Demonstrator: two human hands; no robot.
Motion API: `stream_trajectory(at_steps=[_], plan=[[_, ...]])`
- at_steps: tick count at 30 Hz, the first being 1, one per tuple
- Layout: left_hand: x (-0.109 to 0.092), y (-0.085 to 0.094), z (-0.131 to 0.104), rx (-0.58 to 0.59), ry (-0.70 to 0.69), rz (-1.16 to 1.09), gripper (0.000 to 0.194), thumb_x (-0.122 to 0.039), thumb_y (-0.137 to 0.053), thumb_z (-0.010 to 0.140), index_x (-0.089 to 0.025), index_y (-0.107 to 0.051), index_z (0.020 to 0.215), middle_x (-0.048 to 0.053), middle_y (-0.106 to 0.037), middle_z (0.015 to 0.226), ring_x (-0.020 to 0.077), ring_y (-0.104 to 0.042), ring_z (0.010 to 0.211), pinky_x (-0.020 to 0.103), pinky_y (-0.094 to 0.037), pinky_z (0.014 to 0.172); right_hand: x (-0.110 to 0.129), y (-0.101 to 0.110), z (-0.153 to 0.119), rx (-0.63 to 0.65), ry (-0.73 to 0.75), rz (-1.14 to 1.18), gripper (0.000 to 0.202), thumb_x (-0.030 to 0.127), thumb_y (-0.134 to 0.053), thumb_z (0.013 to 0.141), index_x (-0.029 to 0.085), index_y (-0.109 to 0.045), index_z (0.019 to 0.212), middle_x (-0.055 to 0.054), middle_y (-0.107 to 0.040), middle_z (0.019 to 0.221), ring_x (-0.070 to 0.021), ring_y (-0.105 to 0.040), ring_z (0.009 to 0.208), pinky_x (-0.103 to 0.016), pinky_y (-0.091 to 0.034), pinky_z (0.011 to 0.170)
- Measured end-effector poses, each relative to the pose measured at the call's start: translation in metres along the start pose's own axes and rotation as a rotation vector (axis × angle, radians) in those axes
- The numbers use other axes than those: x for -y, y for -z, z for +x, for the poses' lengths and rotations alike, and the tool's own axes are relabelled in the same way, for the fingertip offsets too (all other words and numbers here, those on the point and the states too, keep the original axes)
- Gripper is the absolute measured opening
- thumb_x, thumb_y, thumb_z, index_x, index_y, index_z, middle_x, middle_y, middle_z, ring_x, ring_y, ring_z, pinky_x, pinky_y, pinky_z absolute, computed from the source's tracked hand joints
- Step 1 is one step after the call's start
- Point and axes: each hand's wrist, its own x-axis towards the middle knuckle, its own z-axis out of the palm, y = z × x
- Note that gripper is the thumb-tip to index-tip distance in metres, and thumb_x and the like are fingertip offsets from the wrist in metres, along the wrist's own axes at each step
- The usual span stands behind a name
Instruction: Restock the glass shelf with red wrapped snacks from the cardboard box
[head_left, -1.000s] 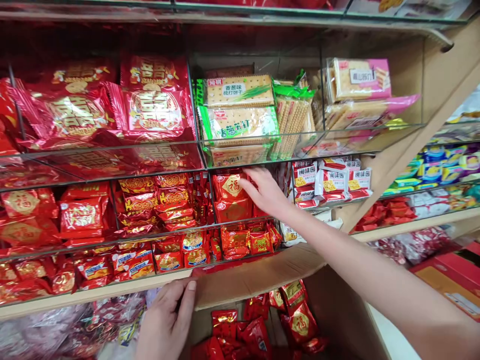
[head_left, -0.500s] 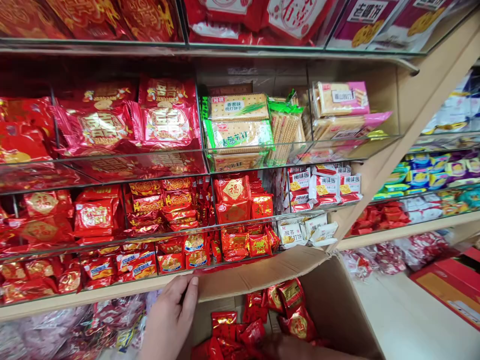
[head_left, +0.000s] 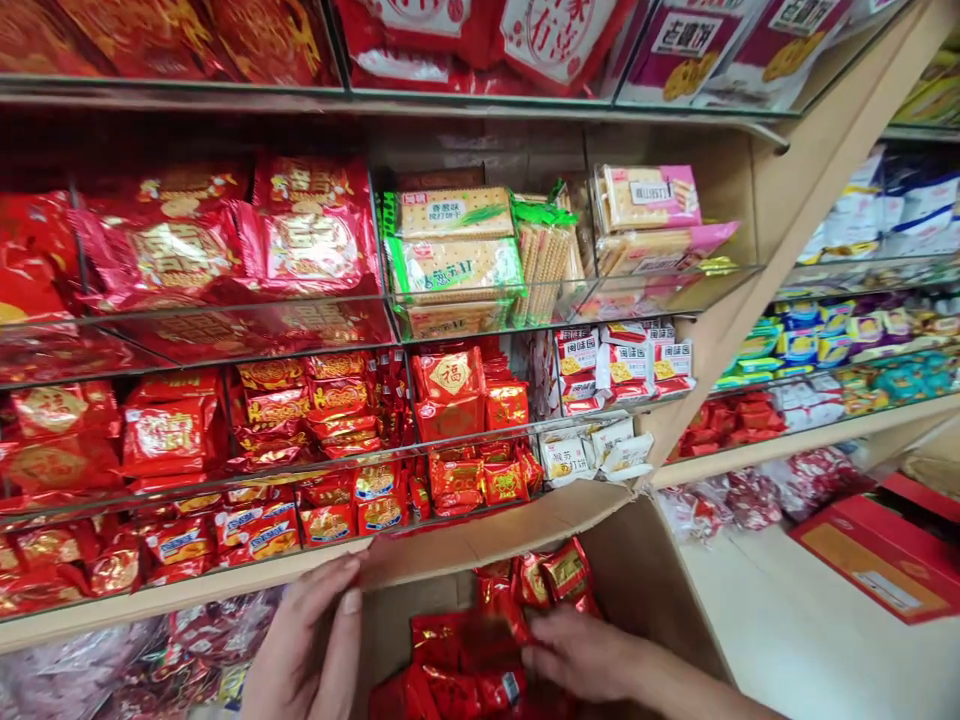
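Note:
A cardboard box [head_left: 480, 535] stands in front of the shelves, its flap raised along the back. Several shiny red snack packets [head_left: 457, 690] with gold print lie inside it. My left hand [head_left: 307, 640] is closed on the box's left edge, fingers and thumb on either side of the cardboard. Inside the box, my right hand [head_left: 589, 650] reaches in from the right, its fingers closed on a red packet [head_left: 491, 640] that is smeared by motion. The palm side of that hand is hidden.
Shelves with clear dividers hold red packets [head_left: 172, 425], green-wrapped crackers [head_left: 454, 265] and white packets [head_left: 570, 455]. Bagged goods [head_left: 202, 650] lie beneath the bottom shelf [head_left: 150, 595]. A red carton [head_left: 885, 550] sits on the pale floor at right.
My right hand has come up from the bottom of the box into plainer sight, shifting red packets. The view has turned slightly right; my left hand stays at the box edge.

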Motion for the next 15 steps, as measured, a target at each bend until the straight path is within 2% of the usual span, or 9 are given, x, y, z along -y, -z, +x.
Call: stream_trajectory(at_steps=[2, 5, 7, 9, 11, 12, 15], plan=[[-0.012, -0.001, -0.007, 0.100, 0.104, -0.065, 0.027, -0.028, -0.047, 0.083, -0.027, -0.051, 0.110, 0.005, -0.062, 0.105, 0.0196, -0.060, 0.095, 0.034, -0.047, 0.087, 0.028, 0.030, -0.010, 0.091, -0.033, 0.266, 0.028, 0.041, -0.046, 0.081, 0.020, -0.063, 0.073, -0.001, -0.062, 0.066, -0.0140, -0.058, 0.062, -0.026, -0.047, 0.061], [-0.030, -0.011, -0.007, 0.322, 0.264, -0.163, 0.036, -0.040, -0.038, 0.086, -0.025, -0.049, 0.116, 0.006, -0.064, 0.103, 0.0194, -0.063, 0.084, 0.031, -0.053, 0.073, 0.062, 0.058, -0.019, 0.147, 0.049, 0.672, 0.031, 0.044, -0.046, 0.083, 0.020, -0.064, 0.086, -0.002, -0.064, 0.079, -0.0137, -0.059, 0.075, -0.030, -0.046, 0.076], [-0.041, -0.020, -0.001, 0.415, 0.379, -0.261, 0.040, -0.045, -0.032, 0.087, -0.023, -0.049, 0.116, 0.006, -0.065, 0.100, 0.0187, -0.062, 0.081, 0.030, -0.053, 0.073, 0.076, 0.063, -0.023, 0.172, 0.099, 0.794, 0.032, 0.044, -0.047, 0.083, 0.019, -0.064, 0.091, -0.003, -0.064, 0.082, -0.0140, -0.060, 0.078, -0.032, -0.045, 0.079], [-0.050, -0.031, 0.004, 0.451, 0.461, -0.356, 0.039, -0.047, -0.030, 0.087, -0.022, -0.053, 0.105, 0.004, -0.065, 0.089, 0.0177, -0.061, 0.077, 0.028, -0.051, 0.072, 0.082, 0.059, -0.025, 0.167, 0.112, 0.800, 0.032, 0.044, -0.047, 0.083, 0.018, -0.064, 0.092, -0.004, -0.064, 0.082, -0.0144, -0.061, 0.077, -0.032, -0.046, 0.078], [-0.056, -0.041, 0.006, 0.418, 0.470, -0.365, 0.035, -0.048, -0.033, 0.086, -0.021, -0.056, 0.083, 0.000, -0.061, 0.070, 0.0156, -0.056, 0.065, 0.024, -0.048, 0.061, 0.085, 0.049, -0.024, 0.079, 0.116, 0.783, 0.032, 0.044, -0.048, 0.082, 0.020, -0.062, 0.098, -0.004, -0.064, 0.085, -0.0153, -0.060, 0.078, -0.032, -0.047, 0.076], [-0.058, -0.045, 0.005, 0.386, 0.448, -0.337, 0.034, -0.048, -0.036, 0.085, -0.022, -0.053, 0.072, -0.001, -0.056, 0.062, 0.0142, -0.052, 0.058, 0.022, -0.045, 0.054, 0.086, 0.043, -0.023, -0.010, 0.125, 0.788, 0.032, 0.045, -0.048, 0.082, 0.021, -0.060, 0.101, -0.004, -0.063, 0.086, -0.0157, -0.060, 0.079, -0.031, -0.047, 0.075], [-0.063, -0.053, 0.000, 0.274, 0.354, -0.237, 0.035, -0.044, -0.040, 0.084, -0.022, -0.041, 0.057, -0.004, -0.041, 0.051, 0.0114, -0.039, 0.048, 0.021, -0.035, 0.045, 0.086, 0.023, -0.015, -0.394, 0.105, 0.802, 0.034, 0.048, -0.041, 0.085, 0.023, -0.058, 0.099, -0.003, -0.062, 0.080, -0.0172, -0.058, 0.076, -0.031, -0.047, 0.072]])
